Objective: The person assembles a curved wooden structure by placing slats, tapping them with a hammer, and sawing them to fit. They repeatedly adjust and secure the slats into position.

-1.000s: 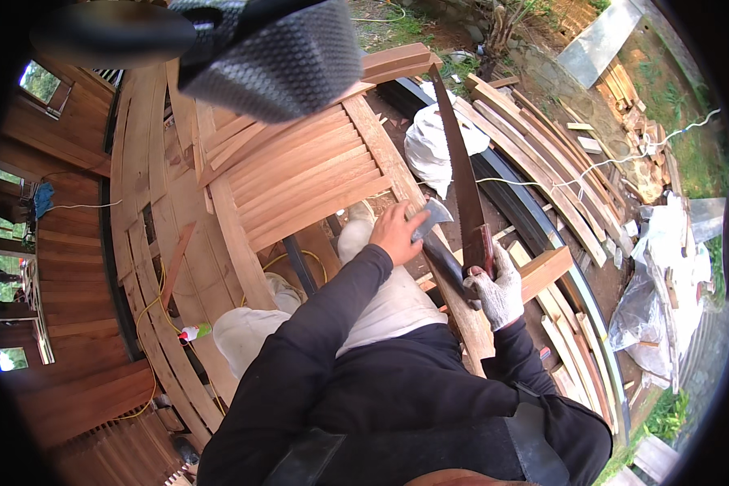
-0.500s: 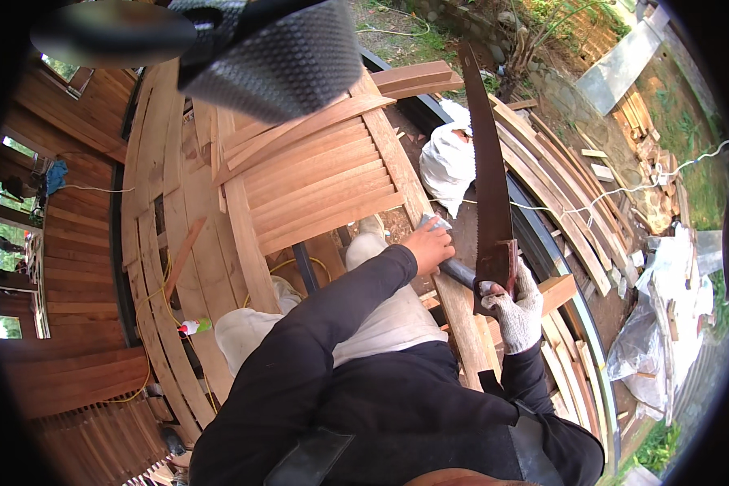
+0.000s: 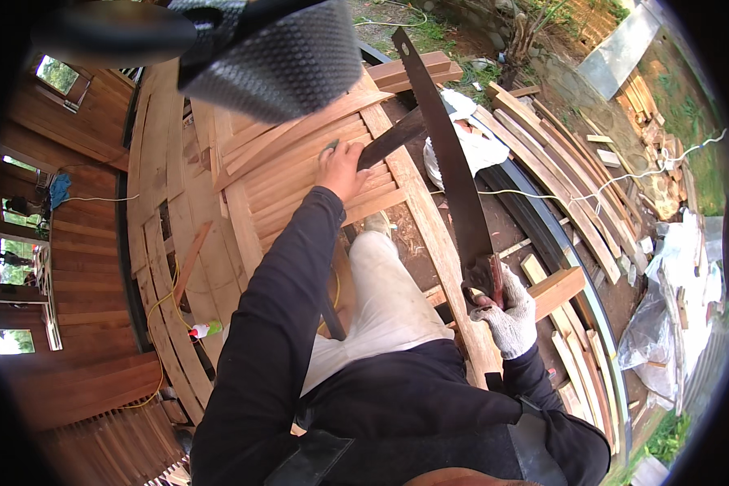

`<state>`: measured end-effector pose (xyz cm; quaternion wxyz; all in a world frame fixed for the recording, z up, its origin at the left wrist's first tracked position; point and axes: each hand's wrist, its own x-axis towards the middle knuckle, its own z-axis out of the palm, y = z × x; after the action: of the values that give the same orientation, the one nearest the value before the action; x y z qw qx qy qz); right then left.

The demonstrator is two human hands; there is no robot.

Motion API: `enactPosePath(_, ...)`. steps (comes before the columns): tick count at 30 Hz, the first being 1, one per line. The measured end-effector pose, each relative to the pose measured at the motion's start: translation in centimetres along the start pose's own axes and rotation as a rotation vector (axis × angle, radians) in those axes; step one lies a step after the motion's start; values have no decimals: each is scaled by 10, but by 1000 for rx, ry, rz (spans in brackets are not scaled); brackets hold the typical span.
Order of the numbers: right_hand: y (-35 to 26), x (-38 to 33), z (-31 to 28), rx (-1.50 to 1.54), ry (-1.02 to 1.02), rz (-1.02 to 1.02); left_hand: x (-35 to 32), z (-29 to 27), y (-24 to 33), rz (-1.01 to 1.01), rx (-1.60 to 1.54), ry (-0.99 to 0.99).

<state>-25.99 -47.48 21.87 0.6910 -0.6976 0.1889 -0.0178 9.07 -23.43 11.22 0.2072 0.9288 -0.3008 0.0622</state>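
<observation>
My right hand [image 3: 511, 321], in a whitish knit glove, is closed around the reddish-brown handle of a handsaw [image 3: 449, 154]. The long dark blade points up and away, its toothed edge facing left, above a pale plank [image 3: 420, 212]. My bare left hand [image 3: 342, 172] is closed on a dark bar [image 3: 395, 138] over a row of slats [image 3: 316, 182]. A small greyish end shows past the fingers; the bar's exact kind cannot be made out. It reaches right, across the plank, toward the saw blade.
A white sack [image 3: 478, 154] lies behind the saw. Long boards [image 3: 551, 170] are stacked to the right, beside a dark metal beam [image 3: 514, 190]. A short timber [image 3: 557, 292] sticks out by my right hand. Wide planks [image 3: 158, 162] cover the left. A blurred dark object [image 3: 271, 61] blocks the top.
My left hand has moved left and away from the plank onto the slats, carrying the dark bar. The saw's tip has swung to the left; my right hand has shifted slightly left.
</observation>
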Motion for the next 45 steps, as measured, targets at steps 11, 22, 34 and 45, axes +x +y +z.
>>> enactPosePath(11,59,5,11,-47,65,112,-50,43,-105,-299,87,-5)
enactPosePath(22,49,21,31,19,-4,98,-58,94,25,-256,-299,-59)
enactPosePath(34,91,-11,7,-351,-7,145,-33,117,26,-392,-251,-260)
enactPosePath(45,63,-19,24,-342,-30,231,-35,104,32,-444,-161,-301)
